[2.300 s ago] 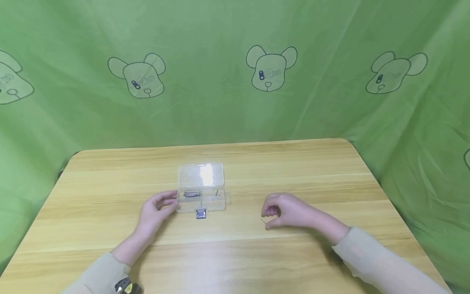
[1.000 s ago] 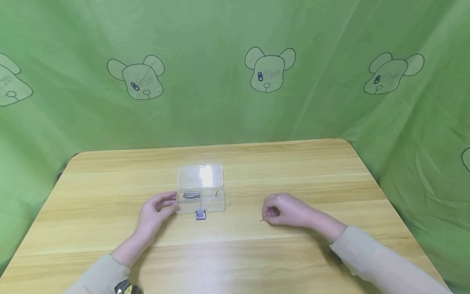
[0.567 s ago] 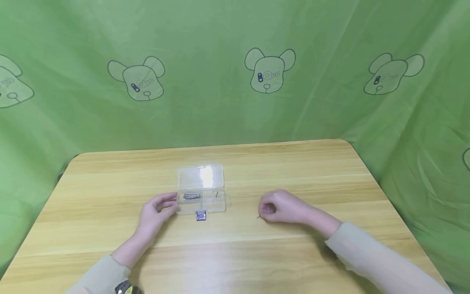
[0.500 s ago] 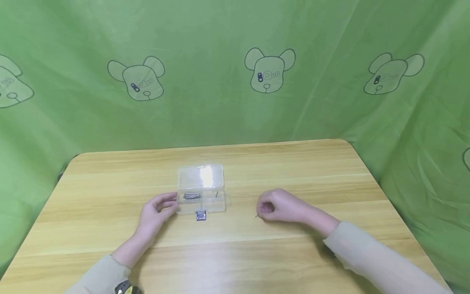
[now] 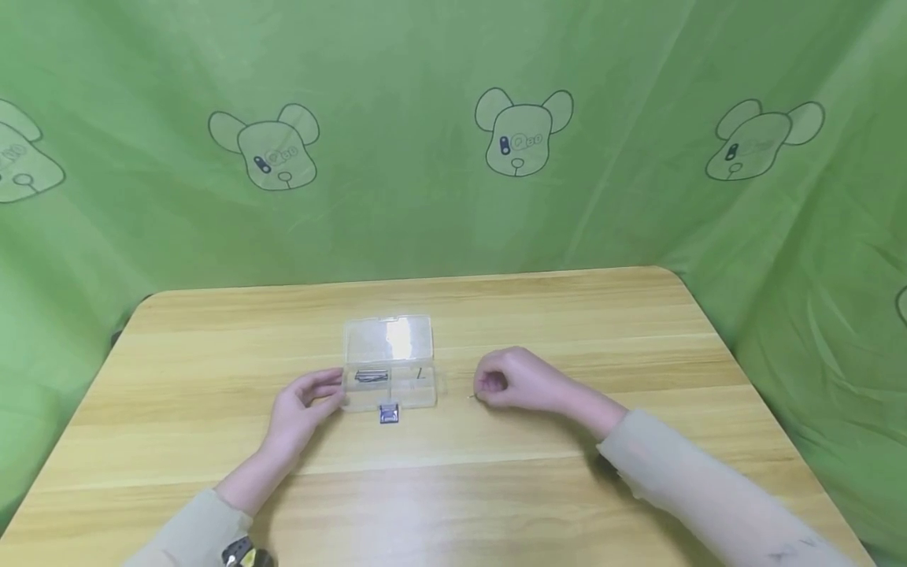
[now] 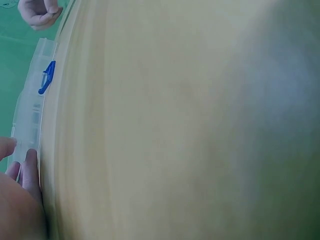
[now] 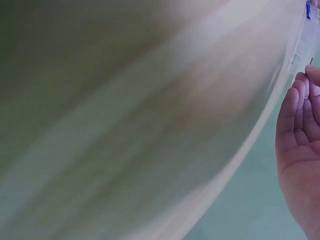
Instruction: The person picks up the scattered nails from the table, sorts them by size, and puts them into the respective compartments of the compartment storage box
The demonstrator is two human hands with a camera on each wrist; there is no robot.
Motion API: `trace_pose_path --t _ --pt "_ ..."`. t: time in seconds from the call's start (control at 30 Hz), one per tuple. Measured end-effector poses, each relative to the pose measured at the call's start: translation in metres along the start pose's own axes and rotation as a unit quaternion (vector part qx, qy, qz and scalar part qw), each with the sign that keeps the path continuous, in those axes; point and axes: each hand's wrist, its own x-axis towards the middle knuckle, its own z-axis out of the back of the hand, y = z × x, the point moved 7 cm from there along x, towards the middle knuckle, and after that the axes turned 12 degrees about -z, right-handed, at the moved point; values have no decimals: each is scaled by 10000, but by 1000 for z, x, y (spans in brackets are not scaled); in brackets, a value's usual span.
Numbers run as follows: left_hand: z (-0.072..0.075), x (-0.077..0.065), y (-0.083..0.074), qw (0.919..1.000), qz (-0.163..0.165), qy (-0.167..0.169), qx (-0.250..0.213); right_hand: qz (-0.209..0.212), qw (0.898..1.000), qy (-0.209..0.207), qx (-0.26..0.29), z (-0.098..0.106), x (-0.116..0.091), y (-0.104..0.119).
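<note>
A clear plastic box [image 5: 413,396] lies on the table with its lid [image 5: 364,339] folded back and a blue latch [image 5: 389,413] at its front. Several dark, thin metal nails [image 5: 372,376] fill its left compartment, and a few small pieces [image 5: 421,373] lie in the right one. My left hand [image 5: 294,413] holds the box's left end, fingers and thumb against its side. To the right of the box, my right hand [image 5: 517,382] pinches a small, thin nail-like piece [image 5: 471,396] between thumb and fingertip, most of it hidden by the fingers.
The wooden table [image 5: 425,504] reaches back to a green curtain [image 5: 411,220] printed with bear heads. More curtain hangs at both sides. A dark strap with a yellow part [image 5: 246,554] sits at the left sleeve.
My right hand has moved left and away from me, nearer to the box, carrying the small thin piece, whose angle in the fingers has turned. The left hand and box have stayed put.
</note>
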Motion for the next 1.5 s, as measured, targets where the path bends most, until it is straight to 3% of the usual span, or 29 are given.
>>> trace_pose_path --t 0.93,1.3,1.5 --pt "-1 2 0 9999 -72 -47 -68 -226 9990 -103 377 -8 68 27" --pt "0 2 1 9999 -63 -49 -95 -245 9993 111 267 -16 81 39" --pt "0 1 0 9999 -80 -46 -116 -187 9998 17 48 -19 83 42"
